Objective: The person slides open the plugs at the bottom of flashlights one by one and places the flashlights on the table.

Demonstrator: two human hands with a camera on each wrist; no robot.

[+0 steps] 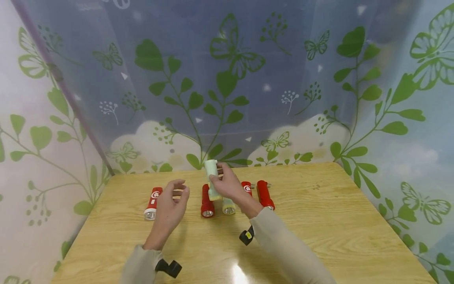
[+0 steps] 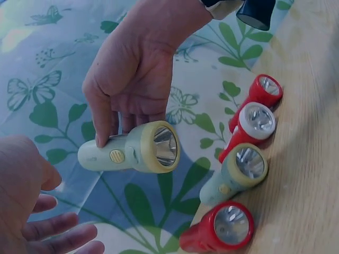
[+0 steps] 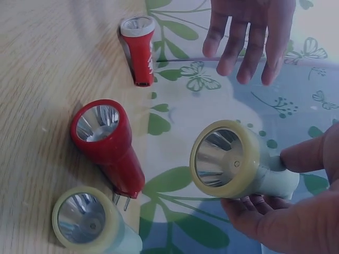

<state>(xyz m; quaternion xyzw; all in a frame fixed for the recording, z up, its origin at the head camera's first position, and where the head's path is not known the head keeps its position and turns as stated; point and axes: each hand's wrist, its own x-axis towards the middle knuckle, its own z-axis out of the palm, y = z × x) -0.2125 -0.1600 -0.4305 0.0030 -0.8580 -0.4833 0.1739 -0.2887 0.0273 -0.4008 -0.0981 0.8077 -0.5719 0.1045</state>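
Note:
My right hand (image 1: 230, 184) grips a pale green flashlight (image 1: 212, 173) with a cream rim, held up off the table. In the left wrist view its yellowish button and lens face right, the thumb and fingers round its body. My left hand (image 1: 172, 203) hovers over the table with fingers loosely bent and nothing in them. Beside it lies a red flashlight with a white rim (image 1: 150, 214). Under the held flashlight are a red flashlight (image 1: 207, 209) and a second pale green flashlight (image 1: 228, 208).
Right of those, partly behind my right arm, lies a red flashlight with a white logo (image 1: 246, 186). An all-red flashlight (image 1: 263, 192) is at the row's right end. The wooden table (image 1: 337, 221) meets a leaf-patterned cloth (image 1: 227, 98) at its back edge.

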